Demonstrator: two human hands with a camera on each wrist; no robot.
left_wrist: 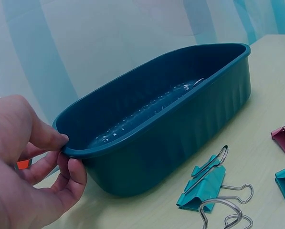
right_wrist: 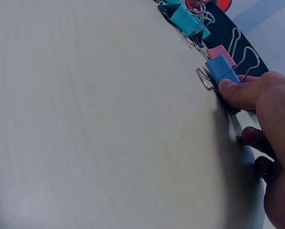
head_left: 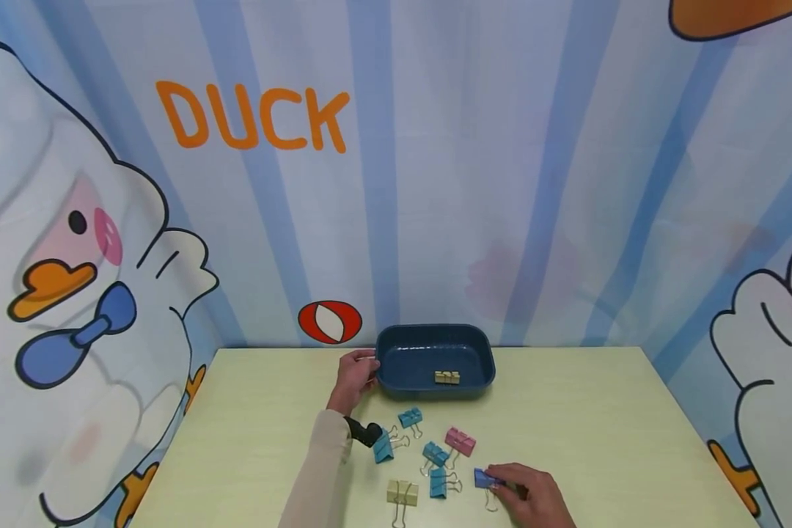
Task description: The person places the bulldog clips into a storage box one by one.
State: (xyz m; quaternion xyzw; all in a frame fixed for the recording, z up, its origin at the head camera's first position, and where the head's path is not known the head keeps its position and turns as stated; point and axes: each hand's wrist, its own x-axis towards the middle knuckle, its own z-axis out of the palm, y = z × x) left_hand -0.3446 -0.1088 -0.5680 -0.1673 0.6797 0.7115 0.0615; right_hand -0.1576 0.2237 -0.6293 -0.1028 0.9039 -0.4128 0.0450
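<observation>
My left hand [head_left: 355,378] holds the near-left rim of a dark blue plastic basin [left_wrist: 166,138], thumb at the inner edge and fingers outside in the left wrist view. Inside the basin, toward its front wall, lies a yellow binder clip [head_left: 446,378]. At the front right, my right hand [head_left: 531,493] pinches a blue binder clip [right_wrist: 222,69] by its body between thumb and fingers; the clip's wire handles stick out. Just left of that hand are a pink binder clip [head_left: 460,441] and a teal binder clip [head_left: 438,484].
More teal binder clips [head_left: 410,418] are scattered in front of the basin, one [head_left: 383,447] beside the left wrist strap [head_left: 364,431]. A pale yellow binder clip [head_left: 402,492] lies nearest the front. Behind the pale table [head_left: 587,411] hangs a striped duck-print curtain [head_left: 422,183].
</observation>
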